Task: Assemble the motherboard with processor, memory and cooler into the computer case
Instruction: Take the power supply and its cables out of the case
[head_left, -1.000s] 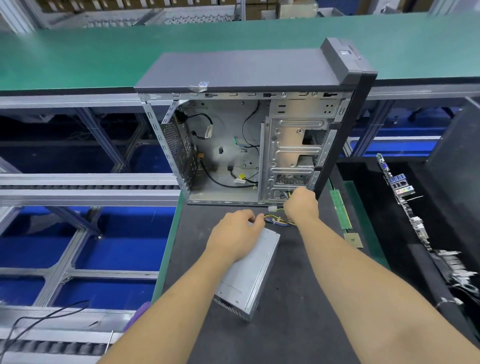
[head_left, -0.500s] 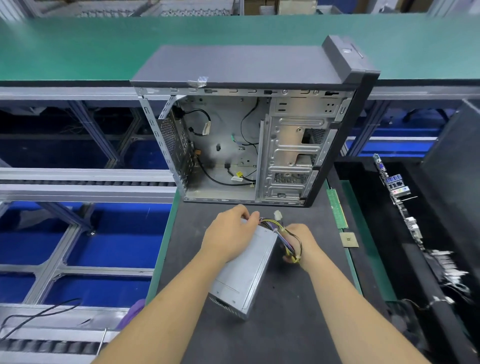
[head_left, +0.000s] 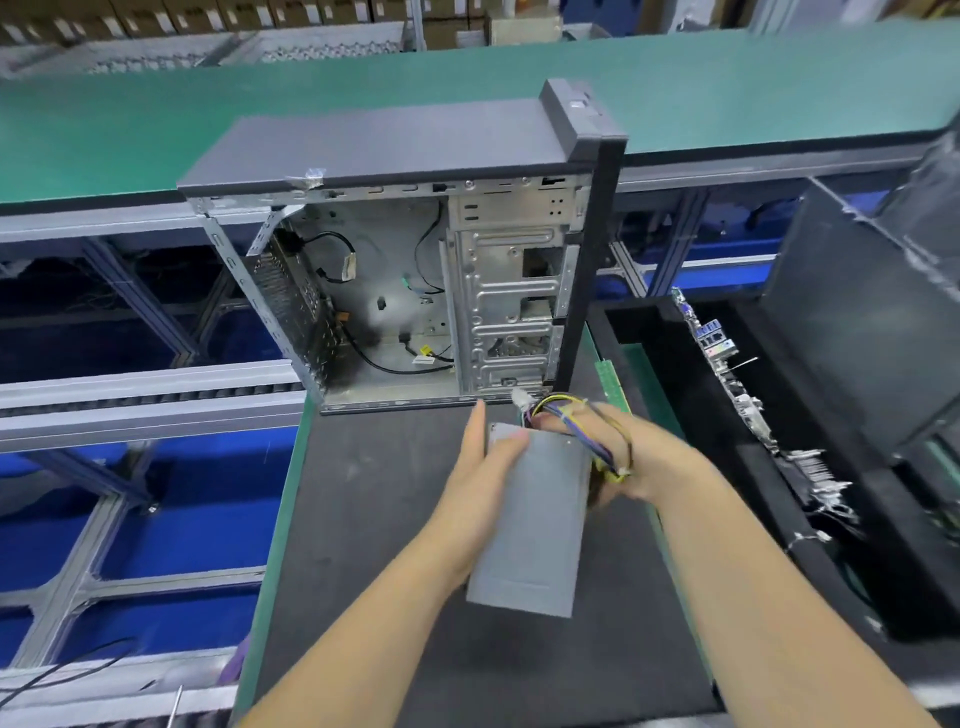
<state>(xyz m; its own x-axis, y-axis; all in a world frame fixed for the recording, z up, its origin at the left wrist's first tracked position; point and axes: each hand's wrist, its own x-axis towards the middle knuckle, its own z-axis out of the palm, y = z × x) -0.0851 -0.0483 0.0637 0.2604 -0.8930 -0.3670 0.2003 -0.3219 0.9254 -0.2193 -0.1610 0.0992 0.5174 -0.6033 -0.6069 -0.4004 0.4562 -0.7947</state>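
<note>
Now lifted, grey power supply (head_left: 530, 519) in left hand (head_left: 480, 499); right hand (head_left: 631, 462) gripping its cables (head_left: 597, 441).

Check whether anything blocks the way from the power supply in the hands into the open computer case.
Nothing solid does. The power supply is held just in front of the computer case, whose open side faces it. Only loose black cables lie inside along the floor and back wall, and could snag.
</note>
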